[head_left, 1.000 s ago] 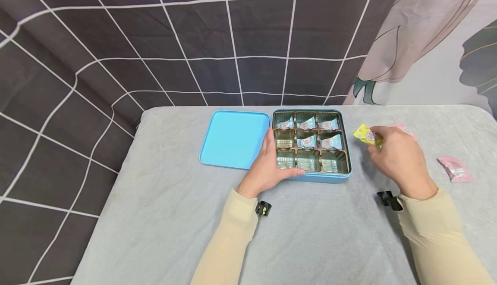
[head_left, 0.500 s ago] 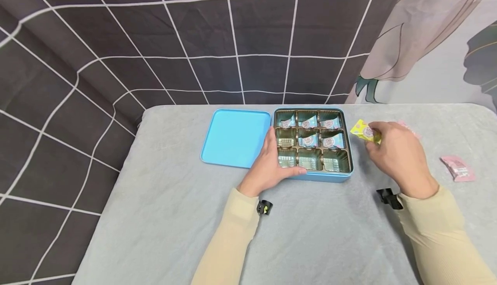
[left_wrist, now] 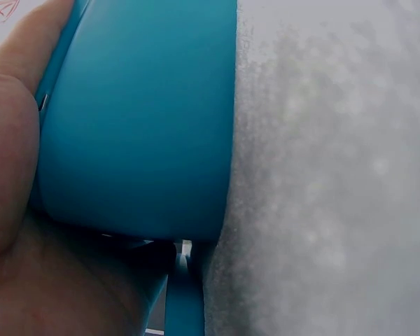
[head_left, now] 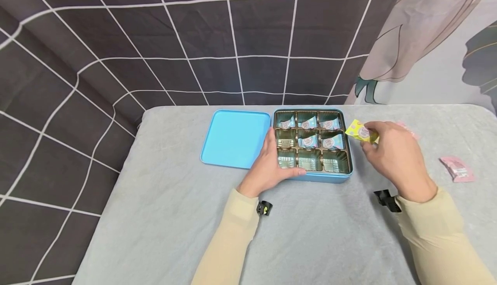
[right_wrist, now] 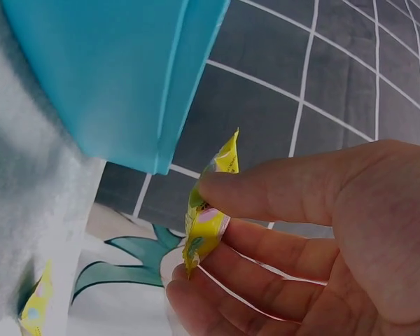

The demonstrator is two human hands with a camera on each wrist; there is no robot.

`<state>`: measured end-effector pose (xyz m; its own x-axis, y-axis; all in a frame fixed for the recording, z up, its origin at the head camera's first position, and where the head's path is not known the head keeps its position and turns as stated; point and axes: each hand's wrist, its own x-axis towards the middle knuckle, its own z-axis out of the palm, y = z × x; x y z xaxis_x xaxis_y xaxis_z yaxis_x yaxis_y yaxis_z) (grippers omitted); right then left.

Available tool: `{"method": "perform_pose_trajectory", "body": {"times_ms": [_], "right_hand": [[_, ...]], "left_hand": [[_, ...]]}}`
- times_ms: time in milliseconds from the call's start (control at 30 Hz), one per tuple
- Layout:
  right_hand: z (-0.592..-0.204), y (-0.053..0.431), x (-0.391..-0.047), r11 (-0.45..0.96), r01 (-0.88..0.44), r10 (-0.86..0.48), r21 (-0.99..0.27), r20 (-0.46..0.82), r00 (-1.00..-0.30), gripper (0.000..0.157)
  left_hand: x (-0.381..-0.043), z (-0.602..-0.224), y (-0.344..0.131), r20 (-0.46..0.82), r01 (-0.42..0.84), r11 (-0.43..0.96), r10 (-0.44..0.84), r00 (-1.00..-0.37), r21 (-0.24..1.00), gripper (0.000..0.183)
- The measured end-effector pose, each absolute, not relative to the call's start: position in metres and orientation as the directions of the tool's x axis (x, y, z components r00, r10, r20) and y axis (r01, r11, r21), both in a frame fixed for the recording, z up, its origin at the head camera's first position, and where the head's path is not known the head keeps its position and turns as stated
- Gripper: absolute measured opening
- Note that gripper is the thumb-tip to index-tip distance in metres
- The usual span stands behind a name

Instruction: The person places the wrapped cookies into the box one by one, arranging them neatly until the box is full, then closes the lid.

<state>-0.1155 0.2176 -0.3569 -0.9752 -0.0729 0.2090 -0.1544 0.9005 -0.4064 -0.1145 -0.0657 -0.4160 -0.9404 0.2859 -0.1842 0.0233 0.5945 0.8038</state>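
A blue tin box [head_left: 330, 178] has a gold tray divided into square compartments. Blue wrapped candies [head_left: 308, 123] lie in all three back compartments and in the middle and right ones of the middle row. My left hand [head_left: 268, 164] rests against the tin's front left corner, fingers straight along its left side and thumb on the front rim. Just right of the tin, my right hand [head_left: 396, 155] pinches a yellow wrapped candy [head_left: 361, 132] between thumb and fingers, above the cloth. The right wrist view shows the same candy [right_wrist: 206, 227] by the thumb tip.
The blue lid [head_left: 234, 138] lies flat left of the tin. A pink wrapped candy [head_left: 457, 169] lies at the right; another pink one [head_left: 407, 129] is partly behind my right hand. Another yellow candy [right_wrist: 36, 301] shows in the right wrist view. Grey cloth [head_left: 174, 216] covers the table.
My right hand has moved slightly left with the yellow candy, whose tip now reaches the tin's right edge in the head view. The left hand and the tin have stayed put.
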Motion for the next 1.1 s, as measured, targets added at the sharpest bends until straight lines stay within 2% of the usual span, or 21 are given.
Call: {"method": "perform_pose_trajectory", "body": {"times_ms": [1100], "right_hand": [[-0.346,0.183,-0.112,0.878,-0.257,-0.169,-0.403,0.241,-0.956,0.040]], "left_hand": [[-0.115,-0.416,-0.066,-0.184,0.020,0.586,0.287,-0.940,0.810,0.139]]}}
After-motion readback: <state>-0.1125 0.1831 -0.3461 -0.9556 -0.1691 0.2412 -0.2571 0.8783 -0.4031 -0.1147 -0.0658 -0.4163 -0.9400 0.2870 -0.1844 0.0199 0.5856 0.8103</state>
